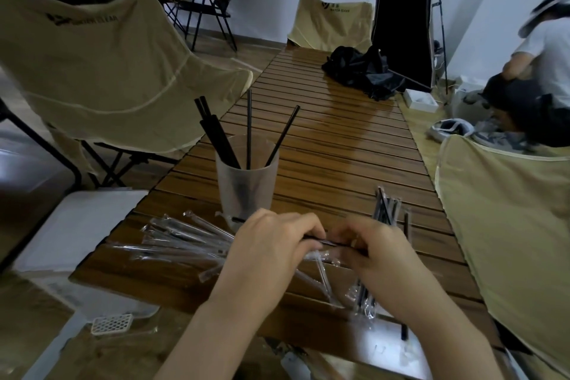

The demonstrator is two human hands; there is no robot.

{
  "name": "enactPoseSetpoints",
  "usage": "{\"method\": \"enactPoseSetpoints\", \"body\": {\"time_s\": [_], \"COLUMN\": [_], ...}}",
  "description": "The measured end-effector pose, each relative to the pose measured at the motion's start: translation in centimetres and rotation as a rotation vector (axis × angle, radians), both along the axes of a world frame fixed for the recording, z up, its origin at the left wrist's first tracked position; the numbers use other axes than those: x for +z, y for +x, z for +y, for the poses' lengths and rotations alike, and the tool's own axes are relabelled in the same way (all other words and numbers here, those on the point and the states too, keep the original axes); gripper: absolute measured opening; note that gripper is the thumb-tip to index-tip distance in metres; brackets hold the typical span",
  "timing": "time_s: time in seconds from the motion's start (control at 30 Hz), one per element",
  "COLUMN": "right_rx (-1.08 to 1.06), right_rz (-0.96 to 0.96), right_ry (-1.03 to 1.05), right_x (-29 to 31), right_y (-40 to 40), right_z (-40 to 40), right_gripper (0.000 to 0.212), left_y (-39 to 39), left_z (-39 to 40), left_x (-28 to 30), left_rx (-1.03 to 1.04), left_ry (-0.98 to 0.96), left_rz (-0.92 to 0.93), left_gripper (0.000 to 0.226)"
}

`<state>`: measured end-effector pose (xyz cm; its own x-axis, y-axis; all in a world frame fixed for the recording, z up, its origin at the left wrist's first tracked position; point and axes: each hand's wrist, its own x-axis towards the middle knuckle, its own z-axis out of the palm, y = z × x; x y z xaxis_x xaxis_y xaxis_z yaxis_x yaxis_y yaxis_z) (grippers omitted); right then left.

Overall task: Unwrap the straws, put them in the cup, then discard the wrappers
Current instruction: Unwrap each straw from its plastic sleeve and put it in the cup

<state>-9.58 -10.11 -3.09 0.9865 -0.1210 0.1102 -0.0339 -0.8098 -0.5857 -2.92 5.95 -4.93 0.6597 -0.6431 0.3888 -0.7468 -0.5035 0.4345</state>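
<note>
On a slatted wooden table (339,139), dim room, pale wall behind. Far left: beige folding camp chair (101,71); white box lid (77,225) against the table's left edge. Pile of clear empty wrappers (182,241) fanned on the slats, left of the hands. Frosted plastic cup (246,182) upright, holding several black straws (222,139) leaning apart. Left hand (271,253) and right hand (385,256) close together near the table's front edge, fingers curled and pinching one black wrapped straw (327,242) between them, held level. Bundle of still-wrapped straws (385,207) just right of the hands. Black bag (361,71) at the far end. Crouched person (530,77) on the floor, right.
</note>
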Motion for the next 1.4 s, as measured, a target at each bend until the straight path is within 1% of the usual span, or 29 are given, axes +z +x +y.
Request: {"method": "enactPoseSetpoints", "body": {"time_s": [0.07,0.13,0.2,0.3,0.47,0.5,0.57,0.67,0.77,0.93,1.03,1.1,1.17,1.2,1.27,1.33,1.4], "right_rx": [-0.030,-0.045,-0.053,-0.069,-0.110,-0.114,-0.118,-0.117,-0.108,-0.103,-0.061,-0.049,-0.084,-0.110,-0.151,-0.172,-0.191], "right_rz": [-0.089,-0.162,-0.212,-0.275,-0.395,-0.434,-0.512,-0.556,-0.590,-0.585,-0.566,-0.571,-0.571,-0.546,-0.432,-0.306,-0.237], "right_ry": [0.087,0.110,0.080,0.047,-0.038,-0.067,-0.108,-0.164,-0.235,-0.268,-0.278,-0.274,-0.255,-0.239,-0.173,-0.096,-0.060], "right_x": [0.2,0.2,0.0,-0.4,-1.1,-1.2,-1.3,-1.5,-1.9,-3.1,-3.1,-2.9,-2.8,-3.1,-3.6,-4.3,-4.8], "right_y": [-0.1,-0.1,0.1,0.2,0.4,0.4,0.6,0.9,1.1,1.6,2.0,2.1,2.1,2.2,2.3,2.5,2.7], "right_z": [0.2,0.2,0.2,0.7,1.2,1.4,1.7,2.2,2.6,3.0,3.3,3.4,3.0,2.6,2.0,1.9,2.1], "right_gripper": [0.024,0.029,0.031,0.027,0.031,0.030,0.023,0.014,0.014,0.013,0.017,0.017,0.013,0.012,0.021,0.030,0.032], "left_y": [0.2,0.0,-0.1,-0.3,-0.4,-0.5,-0.7,-0.8,-0.6,0.5,1.3,1.7,2.2,2.4,2.7,2.8,2.9], "left_z": [0.3,0.5,0.4,0.3,0.1,0.0,-0.2,-0.1,0.0,0.4,0.9,1.4,2.2,2.6,3.3,3.8,4.2], "left_x": [0.2,0.4,0.4,0.4,0.7,0.7,0.8,0.7,0.6,-0.1,-0.4,-0.4,-0.3,-0.3,-0.1,-0.2,-0.3], "left_rx": [0.012,0.032,0.048,0.073,0.105,0.125,0.177,0.254,0.296,0.310,0.316,0.342,0.385,0.408,0.440,0.440,0.432], "left_ry": [-0.016,-0.031,-0.034,-0.056,-0.098,-0.113,-0.150,-0.180,-0.151,-0.134,-0.120,-0.108,-0.088,-0.062,-0.005,0.016,0.034], "left_rz": [0.010,0.000,-0.022,-0.022,0.000,-0.008,-0.011,0.057,0.154,0.316,0.400,0.433,0.450,0.435,0.373,0.340,0.331], "left_gripper": [0.024,0.023,0.021,0.017,0.006,0.003,0.004,0.005,0.004,0.002,0.004,0.007,0.009,0.009,0.007,0.006,0.004]}}
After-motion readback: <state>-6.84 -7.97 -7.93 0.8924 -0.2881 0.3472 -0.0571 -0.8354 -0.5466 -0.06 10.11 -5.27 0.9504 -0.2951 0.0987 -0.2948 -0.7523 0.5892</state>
